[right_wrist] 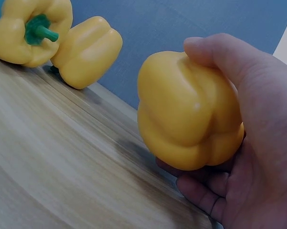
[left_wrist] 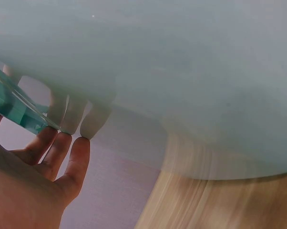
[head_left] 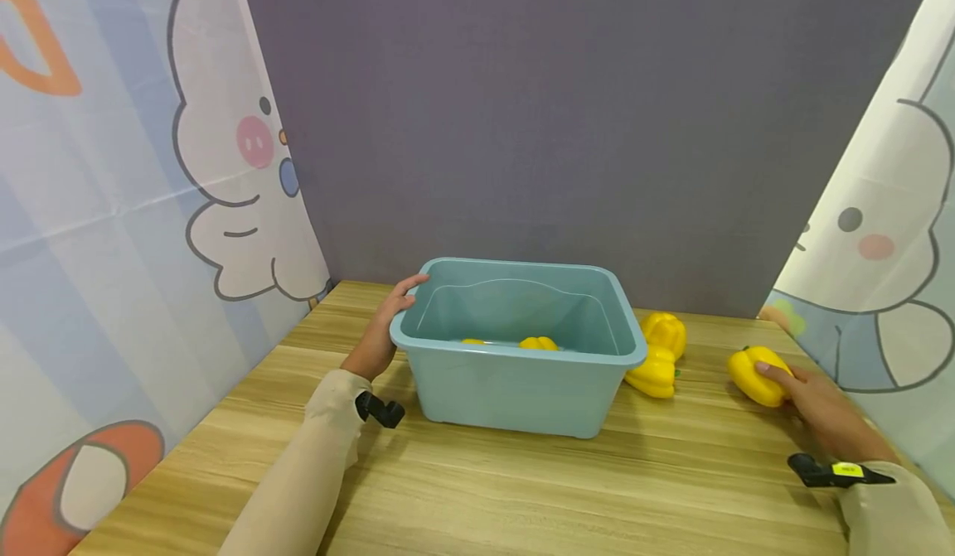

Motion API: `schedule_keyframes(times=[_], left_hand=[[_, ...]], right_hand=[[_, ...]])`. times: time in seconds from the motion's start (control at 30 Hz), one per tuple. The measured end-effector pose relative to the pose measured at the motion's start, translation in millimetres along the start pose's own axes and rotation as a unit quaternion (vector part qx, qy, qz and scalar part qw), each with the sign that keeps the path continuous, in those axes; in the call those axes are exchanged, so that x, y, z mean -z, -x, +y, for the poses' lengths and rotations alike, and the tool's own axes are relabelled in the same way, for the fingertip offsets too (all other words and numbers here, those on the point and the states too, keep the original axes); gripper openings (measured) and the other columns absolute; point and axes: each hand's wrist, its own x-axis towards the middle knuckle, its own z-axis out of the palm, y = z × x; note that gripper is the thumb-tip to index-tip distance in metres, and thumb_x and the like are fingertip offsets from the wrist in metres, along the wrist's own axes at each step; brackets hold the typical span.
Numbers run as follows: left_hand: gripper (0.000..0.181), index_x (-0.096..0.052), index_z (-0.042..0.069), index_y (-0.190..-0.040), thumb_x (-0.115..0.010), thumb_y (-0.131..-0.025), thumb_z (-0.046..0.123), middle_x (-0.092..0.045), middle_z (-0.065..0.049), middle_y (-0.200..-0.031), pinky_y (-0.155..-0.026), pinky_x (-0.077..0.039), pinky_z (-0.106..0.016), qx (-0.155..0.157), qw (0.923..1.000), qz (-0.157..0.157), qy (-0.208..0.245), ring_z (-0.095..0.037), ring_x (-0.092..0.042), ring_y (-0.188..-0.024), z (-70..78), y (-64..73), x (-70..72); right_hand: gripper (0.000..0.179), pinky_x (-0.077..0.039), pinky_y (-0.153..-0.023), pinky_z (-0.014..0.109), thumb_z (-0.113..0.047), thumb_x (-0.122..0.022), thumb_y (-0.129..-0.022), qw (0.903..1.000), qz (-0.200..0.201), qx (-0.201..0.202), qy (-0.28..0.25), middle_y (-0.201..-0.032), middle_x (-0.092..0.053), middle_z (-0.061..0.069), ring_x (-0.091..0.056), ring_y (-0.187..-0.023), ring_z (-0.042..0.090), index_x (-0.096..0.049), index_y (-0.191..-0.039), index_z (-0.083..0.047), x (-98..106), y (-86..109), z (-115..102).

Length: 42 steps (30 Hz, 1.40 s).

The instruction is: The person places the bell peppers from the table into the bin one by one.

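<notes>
A light blue plastic bin [head_left: 515, 390] stands on the wooden table. At its left rim my left hand [head_left: 384, 328] holds on; in the left wrist view, fingertips [left_wrist: 80, 148] of that hand touch the outer wall below the rim. My right hand [head_left: 828, 411] grips a yellow bell pepper [head_left: 757, 376] on the right side, thumb on top and fingers beneath, as the right wrist view shows. Two more yellow bell peppers, one behind [head_left: 663, 334] and one in front [head_left: 653, 372], lie against each other beside the bin. Inside the bin, yellow tops [head_left: 539, 343] show; the front wall hides the rest.
A dark grey panel [head_left: 567, 125] rises behind the table [head_left: 477, 490]. Cartoon-printed cloths hang at the left [head_left: 134, 233] and right [head_left: 895, 233]. Each wrist carries a black strap mount.
</notes>
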Motion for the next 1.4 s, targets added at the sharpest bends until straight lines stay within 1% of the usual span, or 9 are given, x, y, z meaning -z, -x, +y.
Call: schedule_keyframes(times=[0.23,0.37,0.47,0.6,0.73,0.87,0.97,1.13,1.4], left_hand=[[0.062,-0.027,0.015,-0.157,-0.039,-0.103,0.043,-0.020,-0.001,-0.162,-0.105,-0.031,-0.064,-0.002,1.0000,-0.001,0.001,-0.042,-0.030,-0.140,0.3,0.7,0.2],[0.062,-0.026,0.014,-0.158,-0.038,-0.104,0.042,-0.020,-0.002,-0.162,-0.105,-0.031,-0.063,-0.002,1.0000,-0.001,0.003,-0.042,-0.030,-0.140,-1.2,0.8,0.9],[0.062,-0.025,0.013,-0.158,-0.037,-0.104,0.042,-0.020,-0.002,-0.162,-0.105,-0.030,-0.064,-0.001,1.0000,-0.001,0.002,-0.042,-0.029,-0.141,-1.8,1.0,0.9],[0.062,-0.025,0.013,-0.158,-0.037,-0.104,0.041,-0.019,-0.001,-0.162,-0.105,-0.029,-0.065,0.000,1.0000,-0.002,0.003,-0.042,-0.029,-0.141,-2.2,1.3,1.0],[0.062,-0.026,0.014,-0.158,-0.038,-0.104,0.041,-0.020,-0.001,-0.162,-0.105,-0.029,-0.066,0.000,1.0000,-0.001,0.005,-0.042,-0.029,-0.141,-2.4,0.9,1.1],[0.063,-0.027,0.013,-0.158,-0.039,-0.103,0.042,-0.020,-0.001,-0.162,-0.105,-0.029,-0.067,-0.002,1.0000,0.000,0.006,-0.043,-0.029,-0.141,-2.5,0.5,1.1],[0.062,-0.027,0.014,-0.158,-0.039,-0.103,0.041,-0.020,-0.001,-0.162,-0.105,-0.028,-0.067,-0.002,1.0000,0.000,0.007,-0.043,-0.029,-0.141,-2.6,0.2,1.3],[0.061,-0.027,0.014,-0.157,-0.038,-0.104,0.042,-0.020,-0.002,-0.162,-0.105,-0.028,-0.067,-0.004,1.0000,-0.003,0.005,-0.043,-0.030,-0.140,-1.2,0.2,1.0],[0.061,-0.027,0.014,-0.157,-0.039,-0.104,0.042,-0.020,-0.002,-0.162,-0.105,-0.028,-0.067,-0.004,1.0000,-0.002,0.006,-0.043,-0.029,-0.141,-0.5,0.6,0.5]], right_hand=[[0.061,-0.040,-0.068,0.026,-0.051,-0.037,-0.105,0.9994,-0.006,0.007,-0.035,-0.091,-0.050,0.004,-0.048,-0.081,0.013,-0.054,-0.115,0.007,-1,-0.1,-3],[0.059,-0.043,-0.068,0.025,-0.048,-0.038,-0.106,0.9984,-0.010,0.010,-0.055,-0.090,-0.050,0.003,-0.049,-0.080,0.012,-0.054,-0.115,0.007,-3,-0.2,-4],[0.061,-0.045,-0.069,0.026,-0.049,-0.036,-0.107,0.9983,-0.012,0.008,-0.056,-0.092,-0.050,0.004,-0.050,-0.081,0.012,-0.053,-0.117,0.009,-3,0.0,-6],[0.067,-0.049,-0.070,0.026,-0.050,-0.035,-0.107,0.9983,-0.013,0.006,-0.057,-0.098,-0.052,0.006,-0.052,-0.083,0.011,-0.050,-0.123,0.013,-4,-0.7,-6],[0.066,-0.054,-0.073,0.028,-0.046,-0.038,-0.107,0.9946,-0.015,0.018,-0.101,-0.101,-0.053,0.006,-0.055,-0.084,0.008,-0.045,-0.129,0.017,-8,-2.1,-6],[0.062,-0.056,-0.075,0.030,-0.041,-0.042,-0.107,0.9902,-0.013,0.032,-0.135,-0.102,-0.054,0.005,-0.058,-0.084,0.009,-0.046,-0.129,0.017,-11,-2.4,-9],[0.058,-0.057,-0.075,0.030,-0.040,-0.042,-0.107,0.9899,-0.014,0.044,-0.134,-0.100,-0.055,0.005,-0.059,-0.084,0.010,-0.049,-0.126,0.014,-12,-2.4,-13],[0.058,-0.056,-0.076,0.030,-0.040,-0.037,-0.109,0.9889,-0.033,0.064,-0.130,-0.104,-0.053,0.008,-0.058,-0.087,0.010,-0.045,-0.128,0.014,-13,-5.5,-18],[0.062,-0.055,-0.077,0.028,-0.044,-0.037,-0.108,0.9900,-0.036,0.055,-0.125,-0.104,-0.052,0.009,-0.058,-0.086,0.011,-0.043,-0.128,0.014,-18,-9.2,-25]])
